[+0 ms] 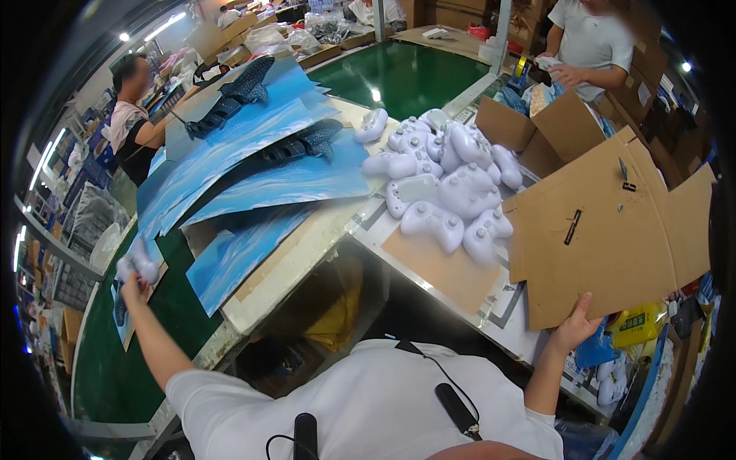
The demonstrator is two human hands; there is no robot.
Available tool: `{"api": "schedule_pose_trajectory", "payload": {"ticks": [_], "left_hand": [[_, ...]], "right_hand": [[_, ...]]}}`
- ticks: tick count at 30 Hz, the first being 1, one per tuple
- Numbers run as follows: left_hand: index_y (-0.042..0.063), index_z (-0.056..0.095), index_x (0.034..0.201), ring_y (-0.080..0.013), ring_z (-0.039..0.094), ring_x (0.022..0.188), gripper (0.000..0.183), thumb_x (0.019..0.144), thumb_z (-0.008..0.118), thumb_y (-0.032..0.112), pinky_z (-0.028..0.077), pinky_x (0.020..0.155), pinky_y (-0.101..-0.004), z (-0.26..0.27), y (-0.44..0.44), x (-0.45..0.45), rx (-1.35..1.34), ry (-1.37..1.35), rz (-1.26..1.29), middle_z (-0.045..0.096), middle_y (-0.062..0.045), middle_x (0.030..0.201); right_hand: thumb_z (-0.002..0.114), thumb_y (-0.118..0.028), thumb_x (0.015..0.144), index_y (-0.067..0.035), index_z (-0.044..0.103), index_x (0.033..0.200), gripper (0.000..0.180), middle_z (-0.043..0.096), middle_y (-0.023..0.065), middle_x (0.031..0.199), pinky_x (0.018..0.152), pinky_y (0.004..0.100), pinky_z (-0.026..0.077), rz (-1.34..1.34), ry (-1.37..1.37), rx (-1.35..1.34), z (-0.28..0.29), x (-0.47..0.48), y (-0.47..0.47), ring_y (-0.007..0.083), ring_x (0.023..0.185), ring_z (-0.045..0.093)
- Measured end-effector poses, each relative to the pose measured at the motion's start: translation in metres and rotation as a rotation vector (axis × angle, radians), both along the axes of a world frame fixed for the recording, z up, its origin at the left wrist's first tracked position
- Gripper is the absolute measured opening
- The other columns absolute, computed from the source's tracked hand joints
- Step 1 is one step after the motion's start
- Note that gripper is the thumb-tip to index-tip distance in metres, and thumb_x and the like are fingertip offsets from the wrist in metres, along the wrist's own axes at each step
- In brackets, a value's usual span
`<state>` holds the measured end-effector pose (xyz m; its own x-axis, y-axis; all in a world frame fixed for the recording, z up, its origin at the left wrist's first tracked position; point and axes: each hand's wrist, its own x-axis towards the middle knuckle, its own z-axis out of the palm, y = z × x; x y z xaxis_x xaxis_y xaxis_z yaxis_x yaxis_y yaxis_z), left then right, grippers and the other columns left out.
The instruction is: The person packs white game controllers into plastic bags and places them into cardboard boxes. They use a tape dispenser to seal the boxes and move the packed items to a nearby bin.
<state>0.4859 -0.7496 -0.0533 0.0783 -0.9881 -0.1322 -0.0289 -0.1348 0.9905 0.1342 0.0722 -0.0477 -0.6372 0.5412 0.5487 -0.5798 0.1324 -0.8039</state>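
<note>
My left hand (134, 289) is stretched far to the left and grips a white game controller (140, 264). The controller is just above a small blue-printed card (158, 260) on the green conveyor belt (178, 313); whether they touch, I cannot tell. On the right, my right hand (578, 323) grips the lower edge of a large brown cardboard sheet (609, 253), thumb on top and fingers hidden beneath. The sheet is tilted beside a heap of white game controllers (468, 187) on the worktable. One more controller (371, 125) sits apart at the heap's far left.
Blue-printed boards with whale shark pictures (247, 144) are stacked left of the heap. An open cardboard box (560, 129) stands at the back right. Co-workers, one at the left (135, 121) and one at the right (592, 52), stand nearby. A yellow bottle (638, 325) is near my right hand.
</note>
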Motion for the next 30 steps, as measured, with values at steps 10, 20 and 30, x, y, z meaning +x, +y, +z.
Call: {"api": "schedule_pose_trajectory", "payload": {"ticks": [10,20,30], "left_hand": [[0.004,0.053,0.079,-0.0073,0.045,0.051,0.019,0.079,0.056,0.022,0.037,0.048,-0.0208,0.184,0.261,-0.155,-0.627,-0.064,-0.912,0.051,0.000,0.064],[-0.001,0.061,0.080,-0.0228,0.063,0.063,0.033,0.059,0.063,0.023,0.050,0.060,-0.0318,0.148,0.488,-0.543,-1.096,-0.405,-1.291,0.063,-0.016,0.071],[0.014,0.061,0.106,-0.0279,0.058,0.099,0.042,0.066,0.068,0.025,0.047,0.083,-0.0381,0.139,0.543,-0.638,-1.512,-0.962,-1.276,0.060,-0.013,0.107]], "right_hand": [[0.052,-0.006,0.087,0.003,0.047,0.110,0.025,0.056,0.0091,0.105,0.081,0.0264,0.042,0.022,0.036,0.024,0.009,0.021,0.040,0.0136,0.091,0.053],[0.052,-0.005,0.087,0.003,0.047,0.109,0.024,0.055,0.0081,0.104,0.081,0.0276,0.042,-0.122,0.004,-0.067,0.015,0.078,0.051,0.0139,0.091,0.053],[0.051,-0.005,0.087,0.002,0.045,0.110,0.024,0.054,0.0077,0.103,0.081,0.0268,0.041,-0.104,0.014,-0.037,0.017,0.084,0.039,0.0137,0.092,0.053]]}}
